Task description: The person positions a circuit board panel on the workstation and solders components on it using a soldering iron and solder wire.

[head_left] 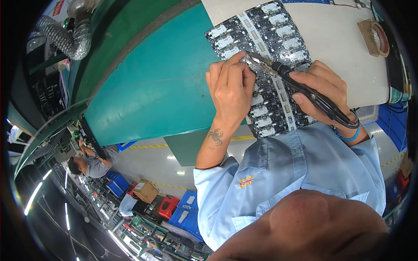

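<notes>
A dark panel of circuit boards (289, 32), with rows of silver parts and a pale strip down its middle, lies in front of me. My right hand (324, 85) is closed around the black handle of a soldering iron (311, 93), whose slim metal end points left over the panel. Close to that tip, my left hand (230, 89) has its fingers curled and pressed together above the panel's left part. Whatever those fingers may pinch is too small or hidden to make out. A blue band (350, 135) circles my right wrist.
Under the panel are a green work surface (161, 87) and a whitish one (348, 48). A tape roll (379, 40) lies at far right. A flexible metal duct (65, 37) hangs at upper left. Another person (98, 164) works at far left; blue bins (185, 215) stand behind.
</notes>
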The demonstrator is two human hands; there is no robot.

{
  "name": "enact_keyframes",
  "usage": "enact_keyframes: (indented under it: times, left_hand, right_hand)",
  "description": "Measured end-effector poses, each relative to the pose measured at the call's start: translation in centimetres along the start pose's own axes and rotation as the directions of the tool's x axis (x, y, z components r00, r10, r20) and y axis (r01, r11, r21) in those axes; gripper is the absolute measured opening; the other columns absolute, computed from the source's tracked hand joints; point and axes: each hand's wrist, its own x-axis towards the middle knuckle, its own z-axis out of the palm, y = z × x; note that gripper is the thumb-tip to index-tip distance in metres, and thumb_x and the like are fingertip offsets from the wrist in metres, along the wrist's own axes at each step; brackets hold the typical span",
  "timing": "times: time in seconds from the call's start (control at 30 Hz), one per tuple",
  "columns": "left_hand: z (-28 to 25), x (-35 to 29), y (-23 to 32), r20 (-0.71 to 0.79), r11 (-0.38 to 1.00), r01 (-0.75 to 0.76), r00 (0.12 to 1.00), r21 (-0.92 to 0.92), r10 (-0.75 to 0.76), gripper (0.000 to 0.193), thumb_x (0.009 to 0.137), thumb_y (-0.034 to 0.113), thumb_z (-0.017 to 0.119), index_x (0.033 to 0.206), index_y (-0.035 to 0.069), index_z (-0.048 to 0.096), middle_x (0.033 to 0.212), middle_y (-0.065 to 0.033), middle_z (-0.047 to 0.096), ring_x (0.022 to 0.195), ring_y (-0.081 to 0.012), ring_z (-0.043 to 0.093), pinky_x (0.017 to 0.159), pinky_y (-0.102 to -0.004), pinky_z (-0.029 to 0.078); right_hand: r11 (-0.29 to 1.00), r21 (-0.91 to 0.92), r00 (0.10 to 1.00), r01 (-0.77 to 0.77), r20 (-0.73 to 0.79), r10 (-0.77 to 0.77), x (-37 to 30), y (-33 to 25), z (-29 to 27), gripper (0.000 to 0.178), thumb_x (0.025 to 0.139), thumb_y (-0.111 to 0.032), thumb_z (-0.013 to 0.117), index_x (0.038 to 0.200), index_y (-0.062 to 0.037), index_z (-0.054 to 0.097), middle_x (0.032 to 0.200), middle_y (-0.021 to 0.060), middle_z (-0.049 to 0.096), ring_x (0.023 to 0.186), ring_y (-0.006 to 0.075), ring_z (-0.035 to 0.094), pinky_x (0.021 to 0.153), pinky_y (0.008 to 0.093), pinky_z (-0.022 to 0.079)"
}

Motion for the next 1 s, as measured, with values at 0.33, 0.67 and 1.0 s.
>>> enact_keyframes:
  times: [0.33, 0.67, 1.0]
  left_hand:
    - [0.1, -0.3, -0.1, -0.023, 1.000, -0.012, 1.000, -0.001, 0.012, 0.025, 0.073, -0.007, 0.076, 0.088, 0.008, 0.064, 0.118, -0.0041, 0.078, 0.092, -0.0214, 0.057, 0.086, -0.0340, 0.044]
    - [-1.5, 0.7, -0.5, -0.021, 0.996, 0.043, 0.999, -0.072, -0.045, 0.023, 0.077, -0.006, 0.076, 0.093, 0.006, 0.065, 0.114, -0.0071, 0.077, 0.088, -0.0226, 0.060, 0.082, -0.0343, 0.049]
    - [-1.2, 3.0, -1.8, -0.011, 0.994, 0.034, 0.999, -0.101, -0.035, 0.020, 0.081, -0.006, 0.074, 0.095, 0.004, 0.064, 0.108, -0.0082, 0.075, 0.081, -0.0231, 0.061, 0.075, -0.0332, 0.052]
  right_hand:
    - [1.000, -0.018, 1.000, -0.006, -0.007, 0.006, -0.2, -0.2, -0.2, 0.037, 0.084, -0.006, 0.079, 0.119, 0.0056, 0.074, 0.089, 0.0121, 0.068, 0.076, 0.0236, 0.055, 0.074, 0.0342, 0.049]
    - [0.999, -0.030, 0.994, -0.020, -0.109, 0.017, 0.9, -1.2, -1.5, 0.037, 0.081, 0.002, 0.080, 0.117, 0.0034, 0.076, 0.090, 0.0097, 0.070, 0.078, 0.0212, 0.058, 0.073, 0.0314, 0.050]
    - [0.999, -0.036, 0.996, -0.041, -0.085, 0.038, 2.2, -0.9, -1.2, 0.035, 0.081, 0.002, 0.078, 0.116, 0.0034, 0.076, 0.094, 0.0112, 0.073, 0.079, 0.0210, 0.058, 0.075, 0.0307, 0.051]
